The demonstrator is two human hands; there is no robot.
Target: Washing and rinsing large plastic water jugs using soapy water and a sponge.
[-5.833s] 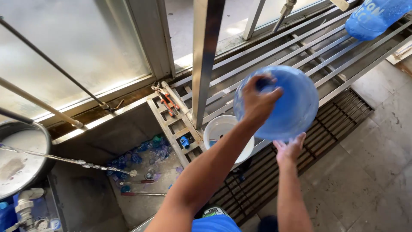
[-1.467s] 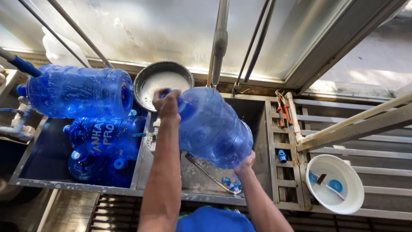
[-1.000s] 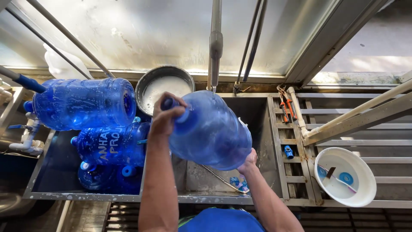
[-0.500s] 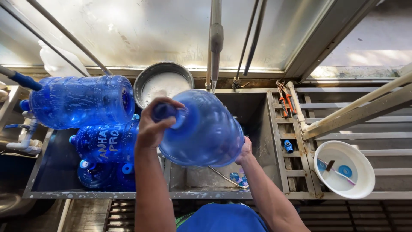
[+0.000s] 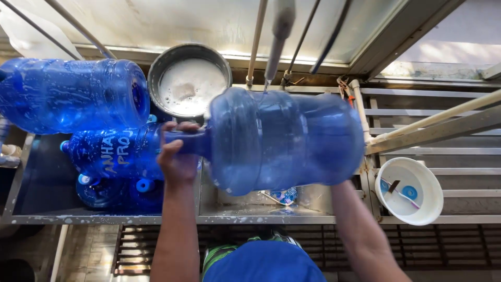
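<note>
Large translucent blue plastic water jug (image 5: 284,138), now turned level, neck clasped in left hand (image 5: 177,156), right hand hidden beneath; far left, round metal basin of white foam (image 5: 189,83).

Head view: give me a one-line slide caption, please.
Left hand grips the neck of a big blue water jug held sideways over a steel sink; right hand is hidden beneath its base.
</note>
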